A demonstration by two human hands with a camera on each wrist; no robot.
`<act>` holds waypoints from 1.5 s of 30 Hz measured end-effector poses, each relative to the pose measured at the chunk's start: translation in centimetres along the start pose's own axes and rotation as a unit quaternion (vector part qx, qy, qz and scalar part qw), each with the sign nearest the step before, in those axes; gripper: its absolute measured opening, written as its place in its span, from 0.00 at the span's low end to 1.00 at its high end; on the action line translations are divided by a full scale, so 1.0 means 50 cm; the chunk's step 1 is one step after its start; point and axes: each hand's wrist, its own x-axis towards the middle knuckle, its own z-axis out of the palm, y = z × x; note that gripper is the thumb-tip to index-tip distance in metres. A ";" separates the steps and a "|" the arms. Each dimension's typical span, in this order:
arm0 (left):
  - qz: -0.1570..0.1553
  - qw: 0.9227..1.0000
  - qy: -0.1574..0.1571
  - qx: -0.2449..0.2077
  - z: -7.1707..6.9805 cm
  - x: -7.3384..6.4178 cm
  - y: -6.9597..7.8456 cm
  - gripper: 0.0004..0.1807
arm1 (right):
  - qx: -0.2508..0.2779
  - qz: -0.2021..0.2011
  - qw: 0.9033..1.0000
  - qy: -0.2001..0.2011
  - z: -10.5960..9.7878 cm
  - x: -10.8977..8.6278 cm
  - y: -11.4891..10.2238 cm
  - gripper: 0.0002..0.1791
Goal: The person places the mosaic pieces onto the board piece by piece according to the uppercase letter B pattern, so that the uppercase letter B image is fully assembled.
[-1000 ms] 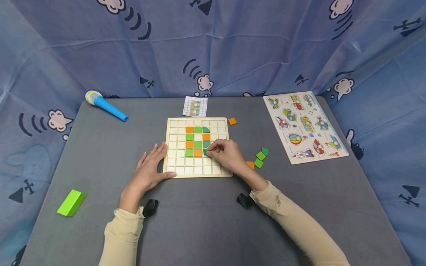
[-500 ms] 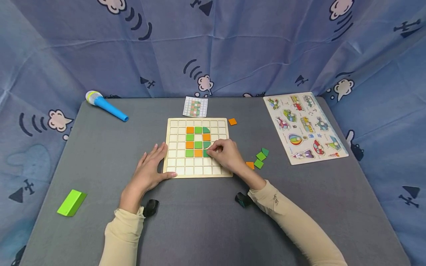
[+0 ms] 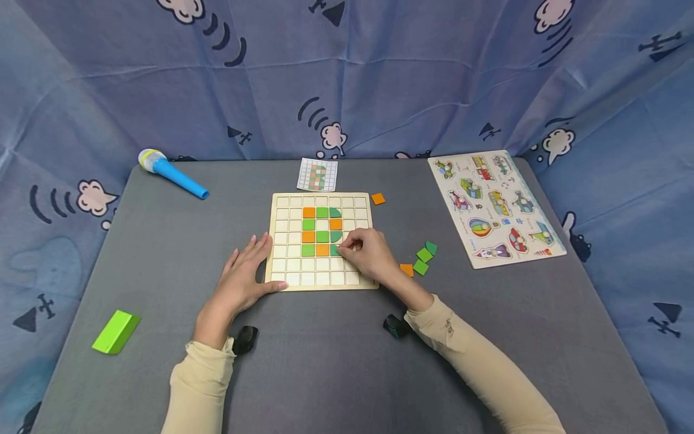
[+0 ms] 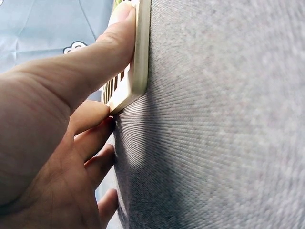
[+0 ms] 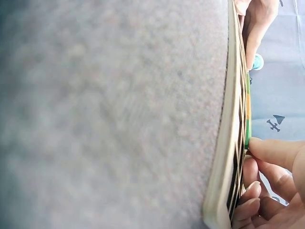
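Note:
A wooden grid board [image 3: 287,279] lies mid-table, with orange, light green and dark green tiles forming a pattern in its cells. My left hand [image 3: 242,275] rests at its left side, fingers against the edge and thumb on the front corner; the left wrist view shows the thumb [image 4: 102,59] lying on the frame. With bent fingers my right hand [image 3: 371,254] pinches a dark green tile [image 3: 333,249] at the lower right of the pattern. That tile's edge [image 5: 247,138] meets a fingertip in the right wrist view; most of the tile is hidden.
Behind the board lies a pattern card [image 3: 317,175], near a loose orange tile [image 3: 378,198]. Several tiles, including a light green one [image 3: 420,267], lie right of the board. Farther out are a picture puzzle board [image 3: 496,211], a toy microphone [image 3: 176,175] and a green block [image 3: 116,331].
The right fingers have shifted slightly at the dark green tile, and more of the tile above it shows. The left hand and the board have stayed put.

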 end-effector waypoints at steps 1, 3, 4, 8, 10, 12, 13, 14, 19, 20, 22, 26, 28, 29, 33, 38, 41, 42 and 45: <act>0.000 1.000 0.000 0.000 0.000 0.000 0.000 0.59 | 0.000 0.001 1.000 -0.001 -0.003 -0.002 0.001 0.06; -0.001 1.000 -0.001 -0.001 0.000 0.000 0.000 0.59 | -0.002 0.001 1.000 -0.003 -0.010 -0.005 0.004 0.06; -0.002 1.000 -0.001 -0.001 0.001 0.001 0.000 0.59 | -0.002 0.001 1.000 -0.004 -0.014 -0.007 0.007 0.06; -0.004 1.000 0.000 -0.002 0.002 0.001 -0.001 0.60 | -0.004 -0.003 1.000 -0.013 -0.036 -0.017 0.019 0.05; -0.003 1.000 0.000 -0.001 0.002 0.001 -0.002 0.59 | -0.002 -0.004 1.000 -0.018 -0.049 -0.023 0.027 0.04; -0.003 1.000 0.001 -0.001 0.002 0.001 -0.002 0.59 | -0.002 -0.006 1.000 -0.023 -0.063 -0.028 0.038 0.03; -0.003 1.000 0.001 0.000 0.001 0.001 -0.002 0.59 | 0.000 -0.006 1.000 -0.027 -0.071 -0.030 0.043 0.03; -0.002 1.000 0.002 0.000 0.001 0.001 -0.002 0.59 | 0.001 -0.005 1.000 -0.030 -0.078 -0.032 0.049 0.03; 0.001 1.000 0.003 0.001 0.000 0.000 -0.001 0.59 | 0.001 0.006 0.998 -0.056 -0.120 -0.046 0.070 0.06; 0.002 1.000 0.004 0.001 0.000 0.000 0.000 0.59 | -0.002 0.008 0.998 -0.062 -0.129 -0.049 0.074 0.07; 0.003 1.000 0.004 0.001 0.000 -0.001 0.000 0.59 | -0.010 0.007 0.997 -0.072 -0.147 -0.056 0.085 0.08; 0.004 1.000 0.005 0.000 -0.001 -0.001 0.001 0.59 | -0.043 0.006 0.996 -0.076 -0.184 -0.068 0.109 0.11; 0.003 1.000 0.004 0.000 -0.001 0.000 0.001 0.59 | -0.058 0.007 0.996 -0.072 -0.201 -0.073 0.120 0.13; 0.002 1.000 0.004 0.000 0.000 0.000 0.001 0.59 | -0.066 0.008 0.995 -0.070 -0.210 -0.076 0.125 0.14; -0.003 1.000 0.002 0.004 0.001 0.000 0.000 0.59 | -0.083 0.010 0.994 -0.072 -0.237 -0.087 0.140 0.17; -0.004 1.000 0.003 0.004 0.003 0.001 0.000 0.59 | -0.086 0.013 0.992 -0.093 -0.258 -0.105 0.157 0.23; -0.003 1.000 0.004 0.001 0.004 0.000 -0.001 0.59 | -0.085 0.011 0.992 -0.095 -0.263 -0.114 0.165 0.25; -0.003 1.000 0.005 0.001 0.004 0.000 -0.001 0.59 | -0.085 0.010 0.992 -0.095 -0.264 -0.116 0.167 0.25; -0.001 1.000 0.005 -0.001 0.004 0.000 -0.001 0.59 | -0.088 0.004 0.992 -0.089 -0.262 -0.121 0.173 0.24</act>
